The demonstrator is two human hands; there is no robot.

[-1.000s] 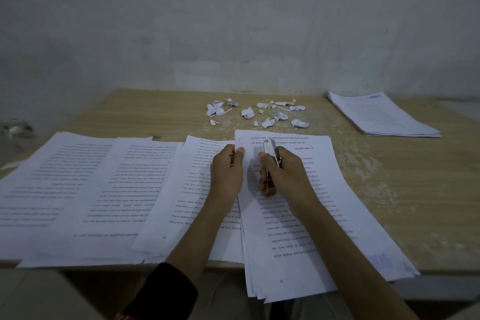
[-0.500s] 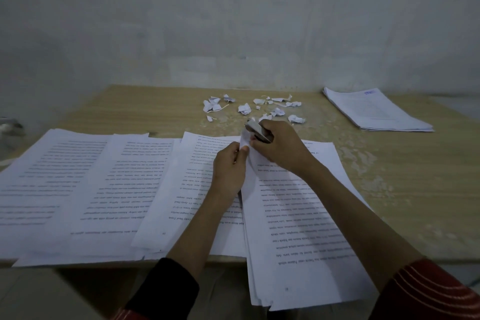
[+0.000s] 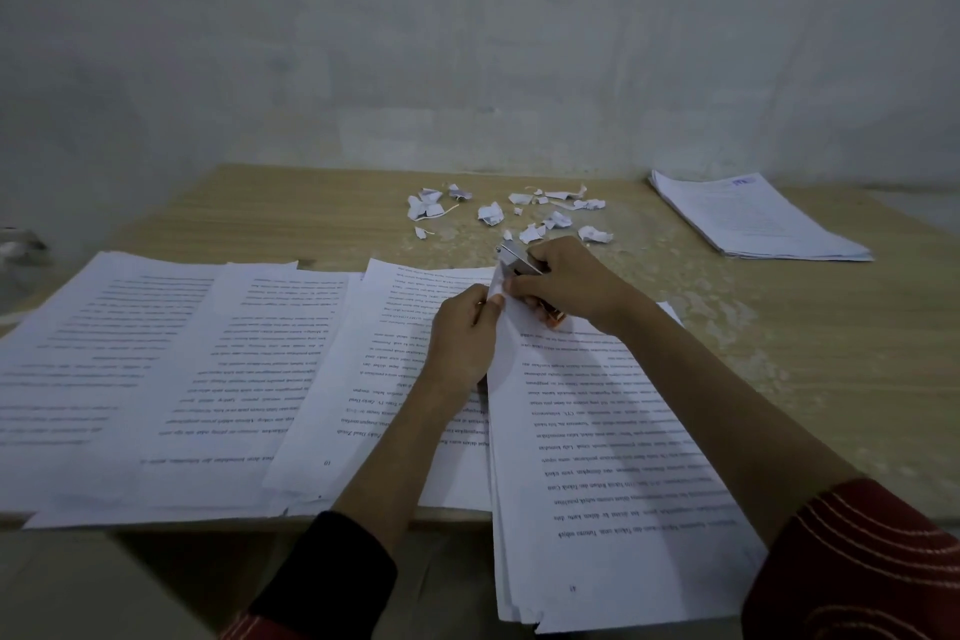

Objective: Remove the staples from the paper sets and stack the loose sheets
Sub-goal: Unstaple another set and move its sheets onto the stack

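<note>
The left hand (image 3: 457,343) pinches the far corner of the paper set (image 3: 613,457), which overhangs the near edge of the table (image 3: 831,379). The right hand (image 3: 566,286) grips a metal staple tool (image 3: 517,259) at that same corner. Torn scraps (image 3: 519,213), loose sheets (image 3: 156,369) spread to the left and a stack (image 3: 753,218) at the far right suggest several sets are done. This staple and the gathering seem left.

Single wide-angle head cam, close above paper sets (image 3: 597,431), looks fwd & down across table (image 3: 831,379) to wall (image 3: 467,42).
</note>
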